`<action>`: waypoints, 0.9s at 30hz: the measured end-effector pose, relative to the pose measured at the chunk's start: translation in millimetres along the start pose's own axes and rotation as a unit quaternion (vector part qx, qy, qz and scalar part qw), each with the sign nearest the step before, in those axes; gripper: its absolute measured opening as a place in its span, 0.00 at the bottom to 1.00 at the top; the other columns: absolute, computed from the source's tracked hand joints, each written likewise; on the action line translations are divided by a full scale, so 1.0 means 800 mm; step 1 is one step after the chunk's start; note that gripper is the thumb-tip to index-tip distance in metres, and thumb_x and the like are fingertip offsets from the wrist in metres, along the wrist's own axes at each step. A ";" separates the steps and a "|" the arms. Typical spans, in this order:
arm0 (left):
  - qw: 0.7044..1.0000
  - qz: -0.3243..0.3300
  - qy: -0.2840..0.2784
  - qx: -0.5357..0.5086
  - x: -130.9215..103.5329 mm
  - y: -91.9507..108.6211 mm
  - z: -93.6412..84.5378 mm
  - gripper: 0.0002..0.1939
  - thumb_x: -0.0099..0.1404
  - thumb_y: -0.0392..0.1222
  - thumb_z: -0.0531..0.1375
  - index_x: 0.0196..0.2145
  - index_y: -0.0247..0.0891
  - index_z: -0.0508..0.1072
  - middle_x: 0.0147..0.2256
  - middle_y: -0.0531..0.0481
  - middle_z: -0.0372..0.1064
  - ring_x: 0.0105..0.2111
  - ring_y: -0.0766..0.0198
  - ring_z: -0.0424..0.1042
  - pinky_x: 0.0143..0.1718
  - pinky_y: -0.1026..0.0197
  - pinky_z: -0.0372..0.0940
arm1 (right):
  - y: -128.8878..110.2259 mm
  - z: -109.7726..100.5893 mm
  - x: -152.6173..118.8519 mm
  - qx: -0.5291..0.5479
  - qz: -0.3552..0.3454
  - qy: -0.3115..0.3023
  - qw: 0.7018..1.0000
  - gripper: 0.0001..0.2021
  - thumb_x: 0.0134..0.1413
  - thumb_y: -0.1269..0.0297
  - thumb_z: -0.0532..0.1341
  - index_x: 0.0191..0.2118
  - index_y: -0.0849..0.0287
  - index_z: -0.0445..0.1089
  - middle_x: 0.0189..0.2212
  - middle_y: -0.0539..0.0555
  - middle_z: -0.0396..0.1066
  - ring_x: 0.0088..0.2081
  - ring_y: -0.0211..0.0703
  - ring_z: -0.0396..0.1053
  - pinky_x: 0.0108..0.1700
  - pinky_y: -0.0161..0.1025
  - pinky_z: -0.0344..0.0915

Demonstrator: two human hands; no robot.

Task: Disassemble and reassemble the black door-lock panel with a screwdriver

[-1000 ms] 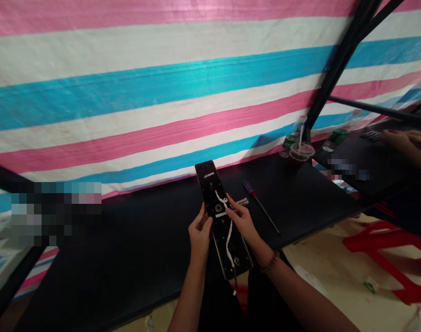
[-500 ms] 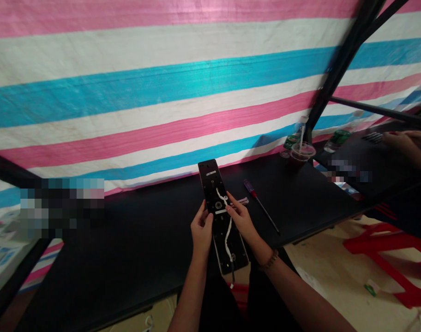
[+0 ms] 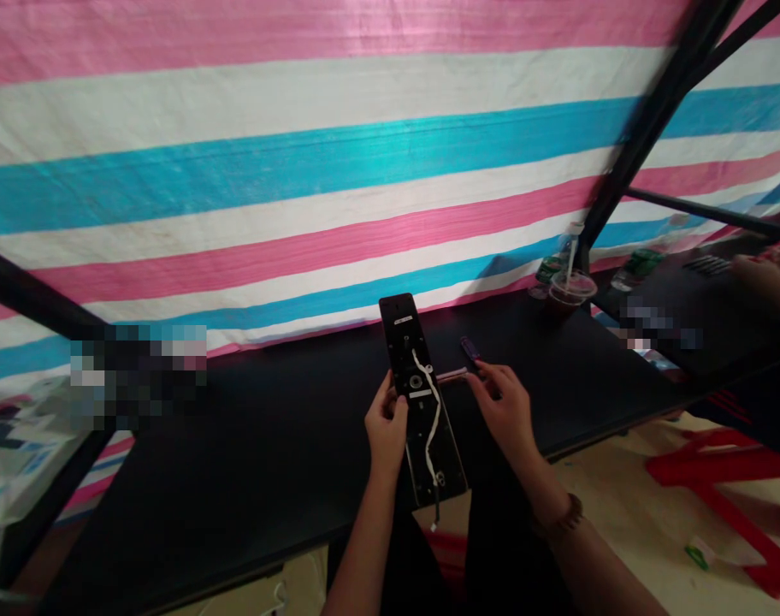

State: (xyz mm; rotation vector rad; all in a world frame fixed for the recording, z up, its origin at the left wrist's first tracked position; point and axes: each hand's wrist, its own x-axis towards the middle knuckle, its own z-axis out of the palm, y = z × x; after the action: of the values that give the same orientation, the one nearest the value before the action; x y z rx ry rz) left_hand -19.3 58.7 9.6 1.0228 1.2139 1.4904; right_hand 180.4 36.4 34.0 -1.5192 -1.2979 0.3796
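A long black panel [image 3: 401, 342] is tilted up over the table's front edge, a white cable [image 3: 432, 436] running along its face. My left hand [image 3: 388, 419] grips its left side, thumb on the face. To the right, my right hand [image 3: 502, 402] is off the panel, its thumb and index finger near a screwdriver [image 3: 470, 348] and the end of a thin pinkish strip [image 3: 452, 375]. The screwdriver's shaft is hidden behind this hand, and whether the fingertips hold anything is too small to tell.
A lidded cup with a straw [image 3: 570, 291] and a bottle [image 3: 547, 270] stand at the back right of the black table [image 3: 249, 445]. A co-worker's hands [image 3: 765, 272] are at the far right, above a red stool [image 3: 717, 479]. Dark posts flank the table.
My right hand has let go of the panel and moved right, to the screwdriver and strip. My left hand still holds the panel. The whole view has shifted slightly.
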 end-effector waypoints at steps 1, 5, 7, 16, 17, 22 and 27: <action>1.000 0.001 -0.001 0.001 0.000 0.000 0.000 0.33 0.56 0.42 0.67 0.59 0.33 0.72 0.44 0.43 0.80 0.41 0.57 0.79 0.43 0.59 0.73 | 0.009 -0.017 0.006 -0.068 0.002 0.003 0.998 0.18 0.61 0.51 0.62 0.48 0.60 0.77 0.40 0.60 0.72 0.38 0.48 0.70 0.42 0.43 0.67; 1.000 0.001 0.002 -0.003 0.001 0.003 0.001 0.33 0.56 0.44 0.67 0.59 0.34 0.72 0.41 0.44 0.80 0.38 0.58 0.79 0.40 0.59 0.73 | 0.051 -0.056 0.029 -0.251 0.075 -0.136 0.956 0.10 0.51 0.58 0.68 0.29 0.58 0.72 0.27 0.55 0.70 0.30 0.46 0.69 0.35 0.40 0.62; 1.000 0.001 0.003 -0.006 0.002 0.004 0.002 0.32 0.56 0.45 0.68 0.58 0.34 0.72 0.39 0.44 0.80 0.37 0.58 0.79 0.39 0.59 0.72 | 0.061 -0.058 0.038 -0.239 0.115 -0.209 0.941 0.10 0.50 0.62 0.68 0.24 0.57 0.68 0.22 0.51 0.68 0.26 0.43 0.67 0.31 0.38 0.58; 1.000 -0.001 -0.005 -0.009 0.003 0.001 0.001 0.33 0.56 0.45 0.67 0.58 0.33 0.71 0.39 0.42 0.80 0.34 0.59 0.78 0.35 0.61 0.71 | -0.035 -0.014 0.036 0.236 0.108 -0.179 0.949 0.17 0.58 0.48 0.62 0.29 0.57 0.68 0.19 0.48 0.69 0.19 0.38 0.66 0.24 0.34 0.62; 1.000 -0.003 -0.007 -0.011 0.004 0.001 0.001 0.33 0.56 0.45 0.67 0.58 0.33 0.71 0.39 0.42 0.80 0.34 0.59 0.78 0.36 0.61 0.71 | -0.051 -0.006 0.032 0.275 0.082 -0.153 0.946 0.16 0.58 0.48 0.63 0.31 0.57 0.69 0.22 0.49 0.72 0.22 0.39 0.69 0.27 0.35 0.66; 0.999 -0.015 -0.016 -0.035 0.004 0.000 0.000 0.33 0.56 0.45 0.68 0.58 0.34 0.71 0.39 0.44 0.80 0.35 0.59 0.79 0.37 0.61 0.71 | -0.102 0.040 0.020 0.304 -0.028 -0.150 0.940 0.11 0.61 0.53 0.62 0.41 0.55 0.71 0.37 0.56 0.79 0.41 0.47 0.78 0.48 0.43 0.72; 0.999 -0.009 -0.015 -0.038 0.006 -0.005 -0.002 0.33 0.54 0.44 0.68 0.58 0.33 0.71 0.37 0.44 0.79 0.33 0.61 0.78 0.34 0.63 0.70 | -0.112 0.064 0.019 0.312 -0.095 -0.139 0.935 0.10 0.65 0.54 0.59 0.43 0.54 0.68 0.38 0.54 0.79 0.45 0.49 0.79 0.51 0.44 0.73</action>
State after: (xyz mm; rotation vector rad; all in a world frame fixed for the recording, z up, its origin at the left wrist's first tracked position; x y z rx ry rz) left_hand -21.2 63.0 6.0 0.9783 1.1335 1.4907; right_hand 99.7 62.2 95.1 -0.8156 -1.3548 0.8166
